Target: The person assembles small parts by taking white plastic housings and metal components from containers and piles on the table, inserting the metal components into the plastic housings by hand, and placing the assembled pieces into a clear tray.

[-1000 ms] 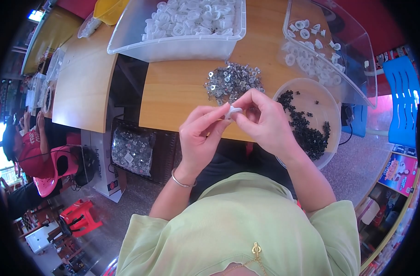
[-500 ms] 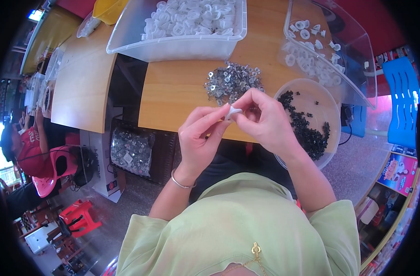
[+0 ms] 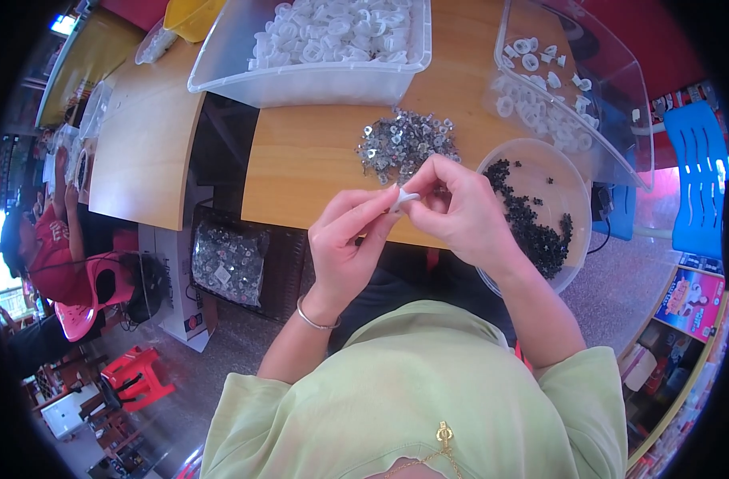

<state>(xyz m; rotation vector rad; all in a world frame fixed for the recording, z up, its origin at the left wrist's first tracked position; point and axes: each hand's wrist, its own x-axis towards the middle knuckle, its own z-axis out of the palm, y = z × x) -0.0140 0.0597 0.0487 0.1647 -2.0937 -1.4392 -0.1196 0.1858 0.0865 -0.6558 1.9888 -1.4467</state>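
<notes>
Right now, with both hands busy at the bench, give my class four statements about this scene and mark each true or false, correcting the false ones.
1. The left hand and right hand both hold a small white piece. True.
2. The round tub contains white pieces. False: it contains black parts.
3. The metal parts lie heaped on the wooden table. True.
4. The blue chair is at the picture's left. False: it is at the right.
</notes>
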